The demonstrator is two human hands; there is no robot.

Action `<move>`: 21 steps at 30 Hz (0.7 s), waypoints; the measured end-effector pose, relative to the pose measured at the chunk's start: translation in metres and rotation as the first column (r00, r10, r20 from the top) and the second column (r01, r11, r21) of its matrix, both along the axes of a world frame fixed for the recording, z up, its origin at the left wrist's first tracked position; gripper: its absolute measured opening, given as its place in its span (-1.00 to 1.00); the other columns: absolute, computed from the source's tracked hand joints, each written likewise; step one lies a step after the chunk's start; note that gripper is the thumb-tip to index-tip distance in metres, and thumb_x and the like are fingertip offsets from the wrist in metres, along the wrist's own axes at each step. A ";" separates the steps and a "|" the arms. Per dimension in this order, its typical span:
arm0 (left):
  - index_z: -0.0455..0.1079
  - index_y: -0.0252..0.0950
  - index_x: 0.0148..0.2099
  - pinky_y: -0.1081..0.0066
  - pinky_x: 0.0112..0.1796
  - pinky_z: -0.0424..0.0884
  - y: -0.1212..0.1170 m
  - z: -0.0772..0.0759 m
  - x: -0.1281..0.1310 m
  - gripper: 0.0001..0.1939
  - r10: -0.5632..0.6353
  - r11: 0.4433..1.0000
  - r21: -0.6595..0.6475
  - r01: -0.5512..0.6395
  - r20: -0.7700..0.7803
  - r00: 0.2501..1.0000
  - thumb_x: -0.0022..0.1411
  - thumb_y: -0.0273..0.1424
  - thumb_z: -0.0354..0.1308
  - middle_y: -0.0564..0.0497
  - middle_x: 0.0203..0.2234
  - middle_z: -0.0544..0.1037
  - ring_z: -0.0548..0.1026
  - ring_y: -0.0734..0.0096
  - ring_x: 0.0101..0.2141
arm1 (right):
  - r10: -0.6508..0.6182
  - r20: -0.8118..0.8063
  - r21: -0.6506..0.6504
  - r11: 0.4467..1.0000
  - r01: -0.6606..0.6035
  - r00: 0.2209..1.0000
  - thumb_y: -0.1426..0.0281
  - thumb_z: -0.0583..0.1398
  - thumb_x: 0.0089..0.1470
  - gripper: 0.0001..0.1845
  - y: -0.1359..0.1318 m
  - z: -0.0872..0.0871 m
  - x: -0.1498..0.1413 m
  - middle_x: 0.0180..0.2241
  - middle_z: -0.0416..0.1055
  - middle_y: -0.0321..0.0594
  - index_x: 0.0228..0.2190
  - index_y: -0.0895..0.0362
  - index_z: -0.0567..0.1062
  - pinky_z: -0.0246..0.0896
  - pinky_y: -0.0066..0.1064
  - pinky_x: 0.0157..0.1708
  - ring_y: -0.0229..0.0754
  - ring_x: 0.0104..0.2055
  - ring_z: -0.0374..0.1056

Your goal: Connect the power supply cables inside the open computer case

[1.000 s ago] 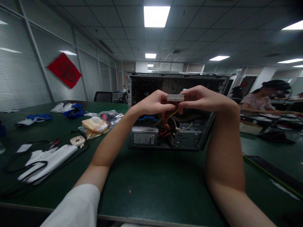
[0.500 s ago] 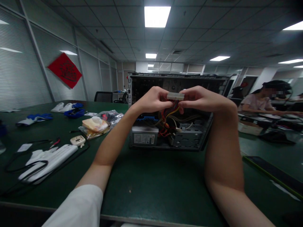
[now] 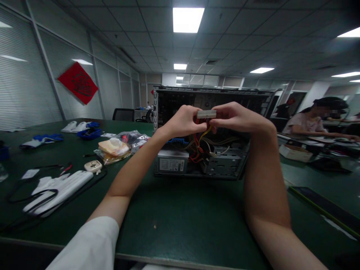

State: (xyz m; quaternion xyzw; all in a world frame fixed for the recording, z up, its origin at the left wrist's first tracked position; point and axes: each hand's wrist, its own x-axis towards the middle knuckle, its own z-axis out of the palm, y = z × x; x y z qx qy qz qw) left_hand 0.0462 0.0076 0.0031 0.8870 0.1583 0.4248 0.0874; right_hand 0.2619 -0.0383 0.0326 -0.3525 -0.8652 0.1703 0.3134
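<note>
Between my two hands is a wide, off-white power connector [image 3: 206, 114] with red, yellow and other wires running down from it. My left hand [image 3: 184, 120] pinches its left end and my right hand [image 3: 233, 117] pinches its right end. Both hands are in front of an open computer case [image 3: 213, 90] that stands on the table. Low in the case on the left sits a power supply [image 3: 172, 163] with a label. A bundle of coloured cables [image 3: 199, 150] hangs beside it, next to a metal drive cage [image 3: 223, 165]. My hands hide part of the case's interior.
On the green table [image 3: 180, 217], a white power strip [image 3: 62, 191] with black cables lies at left. Behind it are a plug adapter [image 3: 93, 166], plastic bags [image 3: 115, 147] and blue-white gloves [image 3: 42, 140]. A long dark panel [image 3: 323, 206] lies at right. Another person [image 3: 309, 120] sits further back.
The connector has shifted slightly left and tilted a little, with both hands still pinching it. The view has moved very slightly.
</note>
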 end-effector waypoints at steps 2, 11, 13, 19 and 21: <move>0.41 -0.36 -0.45 0.48 -0.50 0.02 0.001 0.000 -0.001 -0.81 -0.014 1.000 -0.014 0.014 0.002 1.000 0.10 -0.33 0.24 0.12 -0.59 0.32 0.21 0.57 -0.52 | 0.016 -0.005 0.000 1.000 -0.016 1.000 -0.07 0.44 -0.01 -0.54 0.001 0.000 0.000 -0.44 0.59 -0.19 -0.41 0.07 0.59 0.34 -0.25 -0.32 -0.04 -0.35 0.48; 0.51 -0.38 -0.25 0.49 -0.42 0.30 0.010 0.008 -0.015 -0.71 -0.349 0.901 -0.314 0.300 -0.112 0.930 0.12 -0.22 0.32 0.11 -0.49 0.46 0.37 0.52 -0.47 | 0.117 0.006 -0.031 0.993 -0.117 0.993 -0.07 0.46 -0.02 -0.51 -0.002 -0.001 -0.003 -0.47 0.57 -0.24 -0.38 0.10 0.62 0.30 -0.30 -0.35 -0.13 -0.39 0.44; 0.50 -0.38 -0.26 0.49 -0.42 0.30 0.007 0.009 -0.016 -0.72 -0.345 0.911 -0.289 0.295 -0.139 0.928 0.14 -0.23 0.30 0.11 -0.49 0.46 0.37 0.52 -0.47 | 0.118 0.008 -0.030 0.993 -0.118 0.993 -0.06 0.45 0.00 -0.52 -0.003 -0.001 -0.004 -0.47 0.57 -0.23 -0.36 0.10 0.63 0.31 -0.30 -0.36 -0.13 -0.39 0.45; 0.45 -0.37 -0.38 0.51 -0.49 0.10 -0.007 0.010 -0.014 -0.84 -0.149 0.987 -0.081 0.138 -0.161 0.976 0.14 -0.35 0.21 0.15 -0.56 0.33 0.24 0.58 -0.52 | 0.109 0.010 0.004 0.994 -0.109 0.994 -0.06 0.45 0.02 -0.52 0.000 -0.001 -0.001 -0.49 0.56 -0.22 -0.39 0.12 0.61 0.29 -0.34 -0.41 -0.15 -0.42 0.44; 0.43 -0.37 -0.41 0.50 -0.50 0.05 -0.007 0.009 -0.013 -0.82 -0.123 0.991 -0.069 0.114 -0.140 0.982 0.14 -0.34 0.22 0.15 -0.58 0.30 0.22 0.58 -0.53 | 0.104 0.015 0.011 0.995 -0.104 0.995 -0.05 0.44 0.03 -0.52 0.002 0.000 -0.001 -0.49 0.56 -0.21 -0.40 0.13 0.60 0.28 -0.35 -0.43 -0.16 -0.43 0.43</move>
